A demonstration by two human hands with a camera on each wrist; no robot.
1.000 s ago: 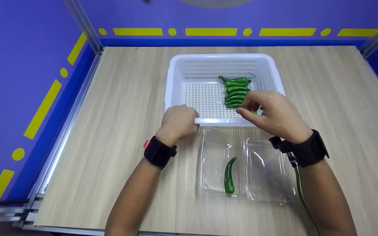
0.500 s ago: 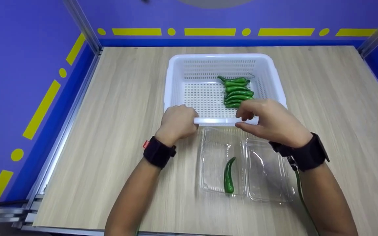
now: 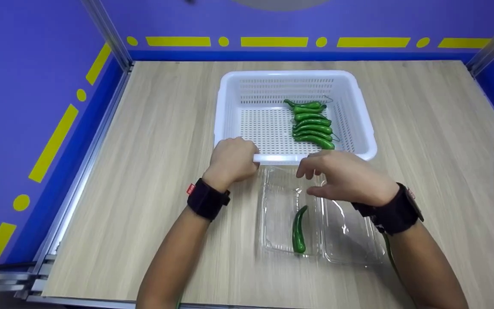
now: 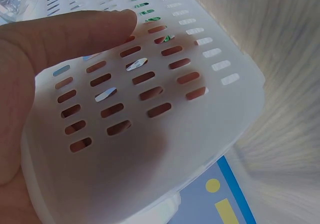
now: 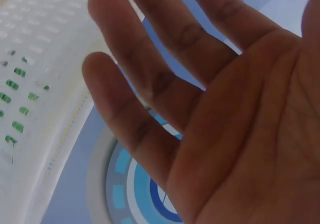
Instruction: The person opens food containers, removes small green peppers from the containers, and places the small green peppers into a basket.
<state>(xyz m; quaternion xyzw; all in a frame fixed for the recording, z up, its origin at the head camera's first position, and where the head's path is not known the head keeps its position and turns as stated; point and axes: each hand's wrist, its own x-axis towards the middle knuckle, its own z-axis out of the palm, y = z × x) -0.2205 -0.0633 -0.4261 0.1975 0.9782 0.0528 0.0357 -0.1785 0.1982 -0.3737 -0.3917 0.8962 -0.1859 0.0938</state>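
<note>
My left hand (image 3: 233, 159) grips the front left corner of a white slotted basket (image 3: 272, 158). In the left wrist view the thumb (image 4: 95, 31) lies along the basket's outer wall. Inside the basket, several green chili peppers (image 3: 312, 121) lie in a row on the right side. A clear plastic clamshell box (image 3: 283, 214) sits unfolded in front of the basket, with a single green chili pepper (image 3: 299, 229) in its left half. Above the box and just in front of the basket rim, my right hand (image 3: 347, 177) hovers with relaxed fingers, holding nothing.
The wooden table (image 3: 161, 171) is bounded by blue walls (image 3: 49, 107) with yellow markings at the left, back and right. The clamshell's lid half (image 3: 352, 240) lies flat under the right forearm. A cable runs along that forearm.
My right hand has drawn back from over the peppers to above the clamshell, uncovering the front peppers of the row. The left hand and the basket have stayed put.
</note>
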